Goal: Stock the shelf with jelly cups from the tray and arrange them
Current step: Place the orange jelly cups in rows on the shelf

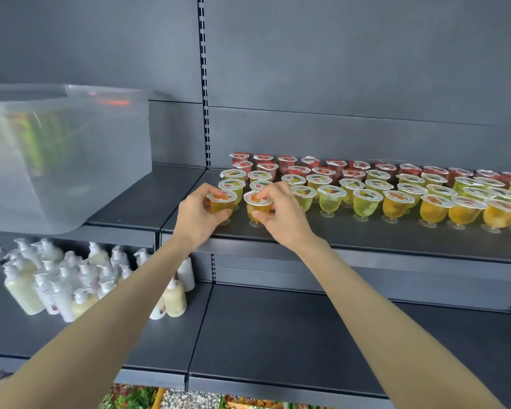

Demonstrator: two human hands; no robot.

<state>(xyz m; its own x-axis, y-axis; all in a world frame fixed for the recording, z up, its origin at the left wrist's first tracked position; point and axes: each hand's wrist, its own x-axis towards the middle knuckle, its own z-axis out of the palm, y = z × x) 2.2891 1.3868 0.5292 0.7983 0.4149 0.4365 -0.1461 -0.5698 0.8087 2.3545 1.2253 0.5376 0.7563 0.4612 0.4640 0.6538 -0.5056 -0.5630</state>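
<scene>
left hand (196, 212): pinching orange jelly cup (220, 203) — clear, footed (foil lid)
right hand (278, 210): gripping yellow-orange jelly cup (256, 205)
shelf (351, 236): rows red–green–yellow

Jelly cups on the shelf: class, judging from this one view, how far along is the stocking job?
Mostly done: rows of red, green and orange jelly cups already fill the shelf. In hand: the left hand and right hand each grip an orange cup at the front row's left end. Left: setting these two down; whether the clear bin holds more cannot be told.
</scene>
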